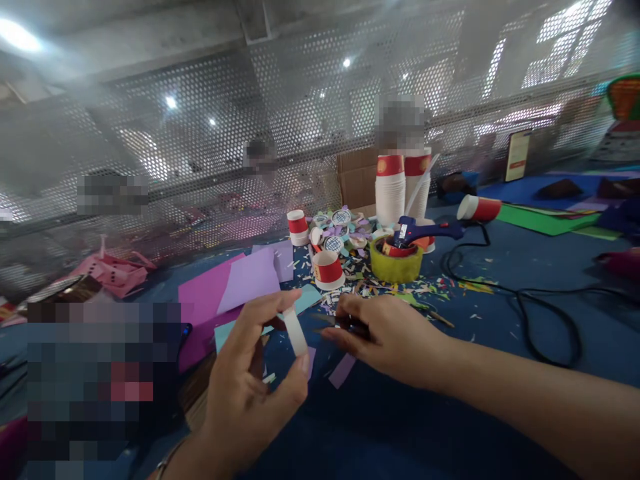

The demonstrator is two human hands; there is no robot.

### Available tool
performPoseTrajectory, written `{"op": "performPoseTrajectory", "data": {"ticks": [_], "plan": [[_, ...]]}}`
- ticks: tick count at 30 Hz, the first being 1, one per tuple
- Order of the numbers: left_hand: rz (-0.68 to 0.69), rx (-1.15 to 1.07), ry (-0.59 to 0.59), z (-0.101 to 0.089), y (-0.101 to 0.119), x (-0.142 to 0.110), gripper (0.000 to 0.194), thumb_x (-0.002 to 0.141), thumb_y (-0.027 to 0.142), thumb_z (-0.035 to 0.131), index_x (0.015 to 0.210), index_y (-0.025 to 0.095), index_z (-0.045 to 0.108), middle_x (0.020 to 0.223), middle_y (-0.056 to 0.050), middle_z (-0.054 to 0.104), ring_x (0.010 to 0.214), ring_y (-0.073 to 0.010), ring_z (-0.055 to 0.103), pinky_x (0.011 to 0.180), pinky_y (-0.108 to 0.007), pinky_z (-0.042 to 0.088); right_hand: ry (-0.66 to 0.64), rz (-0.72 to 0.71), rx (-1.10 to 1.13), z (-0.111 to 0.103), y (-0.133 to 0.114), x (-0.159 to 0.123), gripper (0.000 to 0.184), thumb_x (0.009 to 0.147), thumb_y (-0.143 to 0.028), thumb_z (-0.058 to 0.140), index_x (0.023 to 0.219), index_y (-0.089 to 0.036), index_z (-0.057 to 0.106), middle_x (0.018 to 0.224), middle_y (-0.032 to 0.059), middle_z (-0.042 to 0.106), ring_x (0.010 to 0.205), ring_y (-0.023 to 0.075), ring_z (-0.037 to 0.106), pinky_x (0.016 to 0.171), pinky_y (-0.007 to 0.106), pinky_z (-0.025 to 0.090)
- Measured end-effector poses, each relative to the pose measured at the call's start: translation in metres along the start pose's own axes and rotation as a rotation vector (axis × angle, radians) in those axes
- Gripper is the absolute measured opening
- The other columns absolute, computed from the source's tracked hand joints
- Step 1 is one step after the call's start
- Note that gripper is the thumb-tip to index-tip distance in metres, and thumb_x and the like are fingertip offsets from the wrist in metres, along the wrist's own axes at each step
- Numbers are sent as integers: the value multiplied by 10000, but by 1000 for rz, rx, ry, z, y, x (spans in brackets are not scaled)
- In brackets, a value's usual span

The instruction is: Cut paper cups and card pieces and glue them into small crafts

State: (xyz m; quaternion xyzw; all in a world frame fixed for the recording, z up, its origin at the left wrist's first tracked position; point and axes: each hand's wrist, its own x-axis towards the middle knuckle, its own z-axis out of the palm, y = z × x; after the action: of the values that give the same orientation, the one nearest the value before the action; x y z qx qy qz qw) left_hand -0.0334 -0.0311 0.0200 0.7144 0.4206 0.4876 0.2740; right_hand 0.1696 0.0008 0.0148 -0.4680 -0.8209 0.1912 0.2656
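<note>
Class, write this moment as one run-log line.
left hand: pinching white strip | right hand: holding scissors, blurred | nearby: purple strip, glue gun, yellow tape roll

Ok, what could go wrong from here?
1. Scissors in the right hand point toward the white strip in the left hand; a slip could nick that hand.
2. The glue gun appears perched on the yellow tape roll; a bump could tip it off.
3. The black cord lies loosely looped near the right forearm; it might snag.
</note>
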Motion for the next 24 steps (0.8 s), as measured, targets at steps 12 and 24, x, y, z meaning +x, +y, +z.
{"op": "performPoseTrajectory", "data": {"ticks": [12,24], "plan": [[-141,-191,-210,-11,-9,11,454,783,259,610,1234,305,594,1242,-63,626,1099,-274,587,954,-389,485,79,-142,51,1,-1,-6,272,902,-431,538,761,-198,533,612,-13,579,506,113,474,485,262,258],[31,158,-87,-6,-5,9,580,764,164,636,1307,327,513,1223,-69,601,1027,-261,589,904,-419,499,33,-138,-155,6,3,-8,289,888,-452,550,798,-186,616,590,31,634,492,155,537,456,274,203]]}}
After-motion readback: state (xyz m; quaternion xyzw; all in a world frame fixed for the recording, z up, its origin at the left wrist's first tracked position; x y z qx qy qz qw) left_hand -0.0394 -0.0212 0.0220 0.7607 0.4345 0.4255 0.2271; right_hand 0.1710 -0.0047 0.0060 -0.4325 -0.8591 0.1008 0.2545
